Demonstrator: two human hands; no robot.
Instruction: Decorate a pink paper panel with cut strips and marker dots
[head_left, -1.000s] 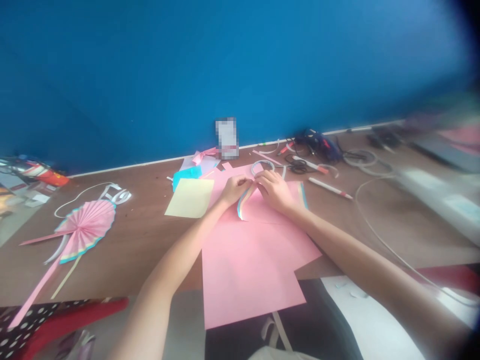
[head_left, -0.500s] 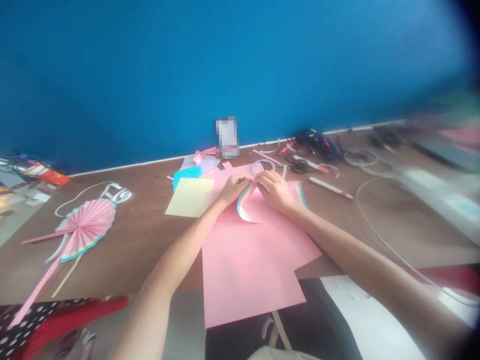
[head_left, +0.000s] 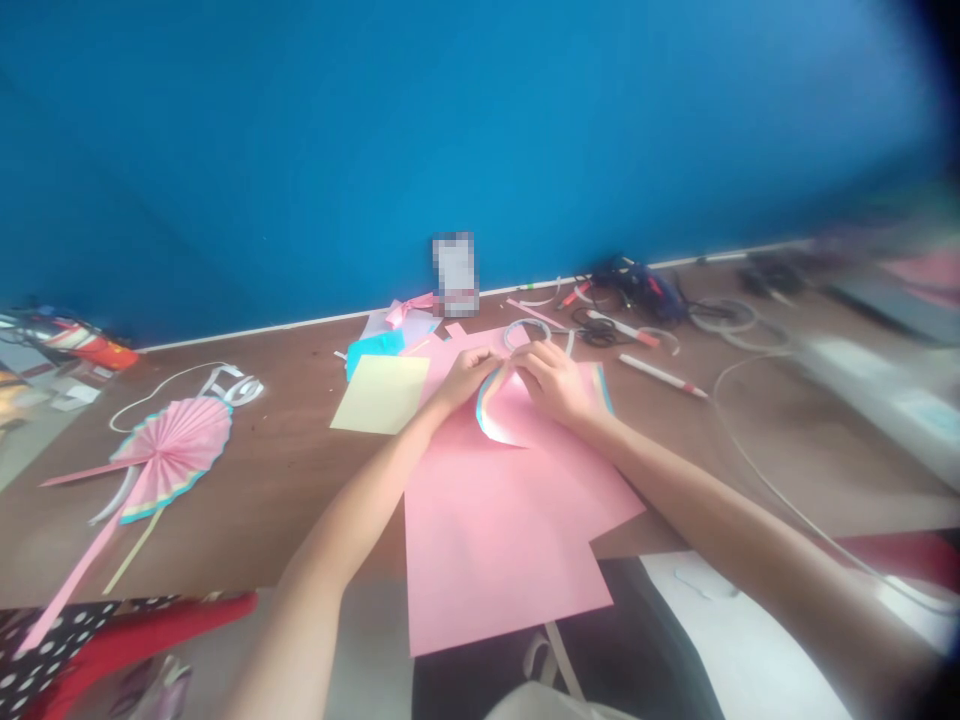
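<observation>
My left hand [head_left: 474, 372] and my right hand [head_left: 549, 376] meet over the middle of the table. Both are closed, pinching the far edge of a pink paper with a blue and yellow border [head_left: 504, 425]. The paper curls up toward me, and its part under the fingers is hidden. Below it lie large pink sheets [head_left: 495, 540], one hanging over the table's near edge. A pale yellow sheet [head_left: 381, 395] rests beside my left wrist. Over at the left is a pleated pink paper fan [head_left: 184, 445] with blue and yellow trim and long pink strips.
Blue paper [head_left: 375, 352] and a pixelated upright object [head_left: 455, 275] are by the wall. To the right lie a white pencil-like stick [head_left: 660, 375], dark cables [head_left: 637, 285] and a white cord [head_left: 739, 470]. A white tape loop [head_left: 244, 390] sits above the fan.
Almost nothing differs. The free corner of the curled pink paper has shifted very slightly to the right; both hands stay pinched in the same place.
</observation>
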